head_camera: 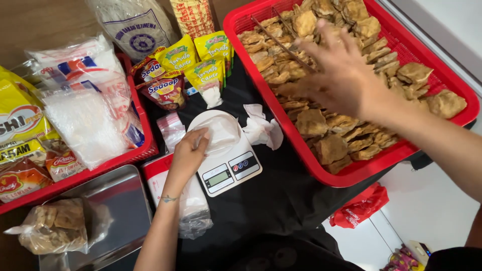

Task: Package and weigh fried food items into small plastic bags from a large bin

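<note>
My left hand (pixel 190 152) rests on a clear plastic bag (pixel 219 131) lying on the round pan of a small white kitchen scale (pixel 228 168). My right hand (pixel 337 75) hovers with spread fingers over a big red tray (pixel 351 173) heaped with brown fried crackers (pixel 326 145). It holds nothing and is slightly blurred. Thin metal tongs (pixel 281 42) lie on the crackers just beyond its fingers.
A red tray (pixel 100 168) on the left holds white and yellow food packets. Small sauce sachets (pixel 203 62) lie behind the scale. A filled cracker bag (pixel 55 226) sits on a metal tray (pixel 125 211). A roll of plastic bags (pixel 193 211), crumpled white plastic (pixel 261 128) and a red bag (pixel 359 206) are nearby.
</note>
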